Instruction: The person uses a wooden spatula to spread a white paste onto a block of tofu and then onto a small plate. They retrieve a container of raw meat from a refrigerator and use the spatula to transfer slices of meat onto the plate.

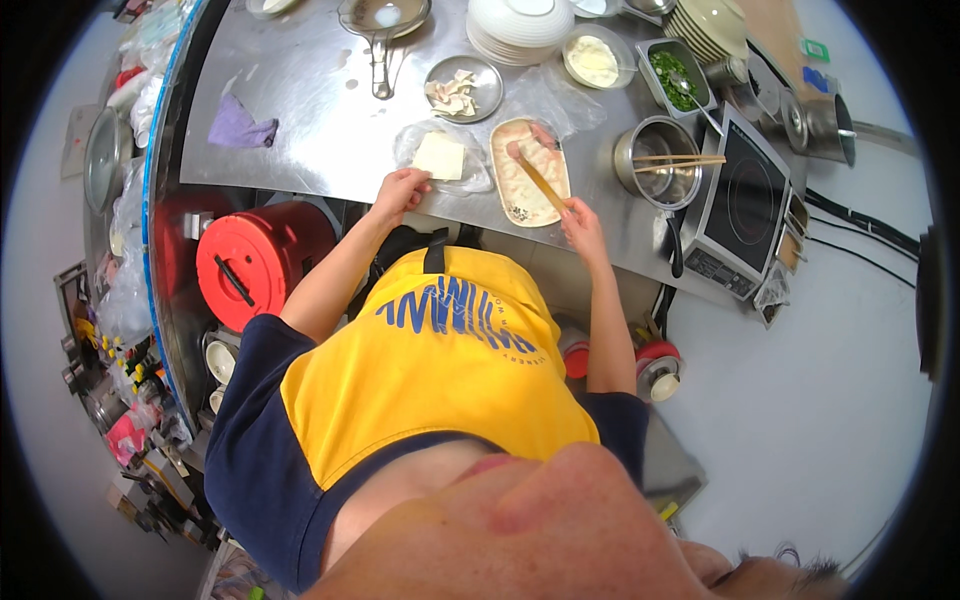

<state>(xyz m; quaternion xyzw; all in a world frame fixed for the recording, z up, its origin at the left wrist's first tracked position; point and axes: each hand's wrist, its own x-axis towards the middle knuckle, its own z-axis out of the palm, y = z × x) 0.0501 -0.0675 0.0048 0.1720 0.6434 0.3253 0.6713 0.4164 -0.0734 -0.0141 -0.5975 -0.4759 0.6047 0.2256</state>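
My left hand [403, 190] has its thumb and fingertips at the near left corner of a square, pale dough wrapper [441, 156]. The wrapper lies on top of a clear plastic bag [409, 135] at the table's front edge. In my right hand [583, 226] is the lower end of a flat bamboo stick [543, 180]. A small lump of pink minced filling clings to the stick's far tip, over an oblong patterned tray [566, 196] spread with pale pink filling. Behind the wrapper, folded dumplings [451, 94] lie on a round metal plate [491, 78].
A pot [622, 169] with chopsticks [675, 160] across its rim stands right, beside an induction cooker [750, 180]. Behind are a tub of chopped greens [666, 69], a bowl [581, 80] and stacked white plates [517, 30]. A purple cloth [236, 124] lies left; below is a red lidded bucket [259, 255].
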